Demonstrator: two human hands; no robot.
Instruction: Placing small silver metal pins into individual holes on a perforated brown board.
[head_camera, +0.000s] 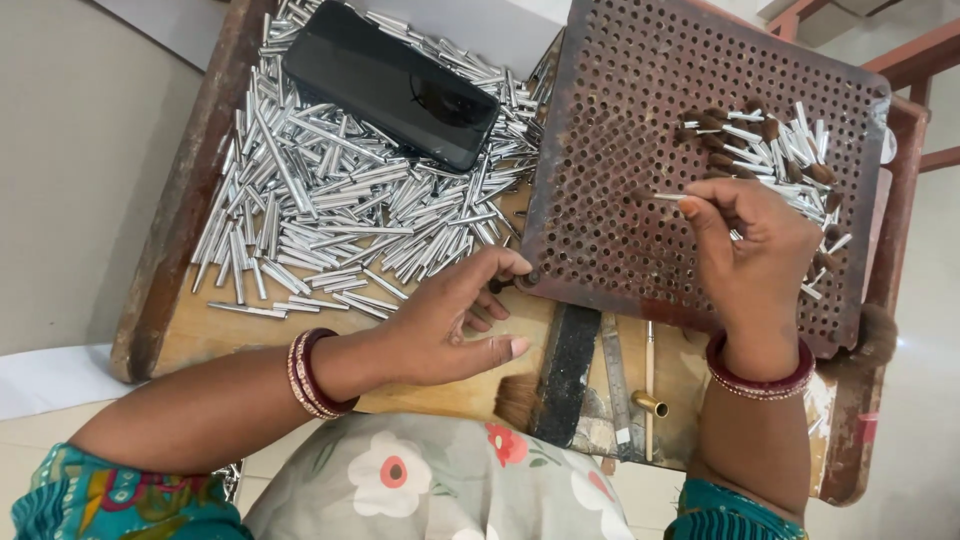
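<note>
My left hand (455, 320) rests on the wooden tray's front part, its fingertips pinching a small dark piece at the lower left corner of a brown perforated board (620, 150). My right hand (755, 250) is over the board, holding a thin silver metal tube (668, 197) that points left across the holes. Behind that hand, on the board's right side, lies a small heap of silver tubes with brown tips (775, 145). A large pile of plain silver tubes (340, 200) covers the tray to the left.
A black phone (390, 85) lies on top of the tube pile. The wooden tray (180, 230) has raised sides. A steel ruler (617, 385) and a brush with a brass ferrule (650, 395) lie near the front edge. Floral cloth covers my lap below.
</note>
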